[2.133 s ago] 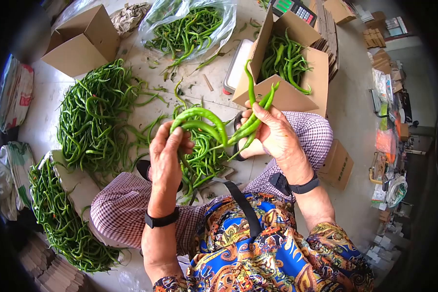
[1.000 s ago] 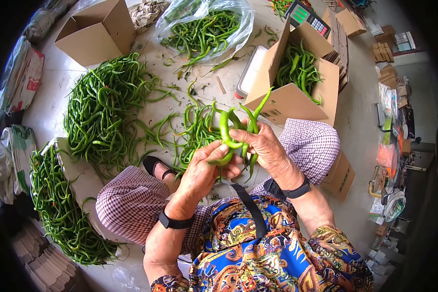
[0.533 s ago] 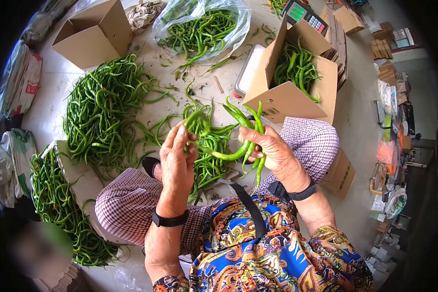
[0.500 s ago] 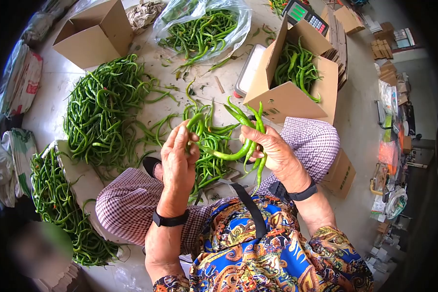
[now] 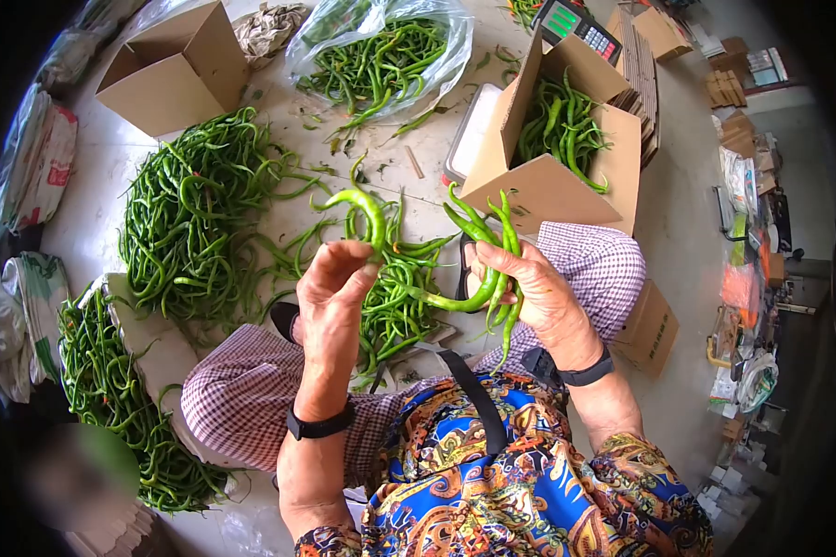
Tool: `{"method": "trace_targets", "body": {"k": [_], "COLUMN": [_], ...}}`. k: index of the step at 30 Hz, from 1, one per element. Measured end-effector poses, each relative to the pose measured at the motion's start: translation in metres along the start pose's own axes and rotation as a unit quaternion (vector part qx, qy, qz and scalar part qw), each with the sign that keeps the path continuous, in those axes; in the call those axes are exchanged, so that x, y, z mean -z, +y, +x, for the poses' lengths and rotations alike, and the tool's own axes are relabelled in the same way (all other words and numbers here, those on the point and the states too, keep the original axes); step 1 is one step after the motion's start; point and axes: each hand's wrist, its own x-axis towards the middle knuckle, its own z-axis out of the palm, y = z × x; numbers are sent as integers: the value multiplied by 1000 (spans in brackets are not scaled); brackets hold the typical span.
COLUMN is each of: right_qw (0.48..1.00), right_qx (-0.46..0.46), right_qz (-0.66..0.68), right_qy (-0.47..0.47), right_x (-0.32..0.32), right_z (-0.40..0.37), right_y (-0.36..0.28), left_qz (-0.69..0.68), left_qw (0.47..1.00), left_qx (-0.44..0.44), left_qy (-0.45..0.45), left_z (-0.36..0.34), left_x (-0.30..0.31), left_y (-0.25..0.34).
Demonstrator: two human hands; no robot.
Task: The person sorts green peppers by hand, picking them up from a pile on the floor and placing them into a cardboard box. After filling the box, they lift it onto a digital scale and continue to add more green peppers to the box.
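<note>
left hand [image 5: 337, 283] is pinching 1 curvy green pepper [image 5: 373, 212] by its end; | right hand [image 5: 543, 290] is clutching a small pepper bunch [image 5: 483, 292], tips poking out both sides; | loose pile [image 5: 395, 316] is kinda lying below, between them; | open carton [image 5: 552, 197] is sitting near right hand

The floor [image 5: 682, 176] carries heaped peppers [image 5: 187, 223], a carton [image 5: 167, 97] — and a plastic bag [image 5: 458, 58].
</note>
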Motion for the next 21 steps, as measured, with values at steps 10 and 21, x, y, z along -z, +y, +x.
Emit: {"method": "trace_targets", "body": {"k": [10,21], "right_qw": [995,990], "right_qx": [52,54], "right_qz": [-60,-120], "right_qy": [65,42], "right_x": [-17,-30], "right_z": [-18,-22], "right_y": [-19,-18], "left_qz": [8,-23], "left_qw": [964,978], "left_qx": [163,187], "left_qy": [-210,-94], "left_z": [-18,-18], "left_x": [-22,-19], "left_y": [17,-5]}}
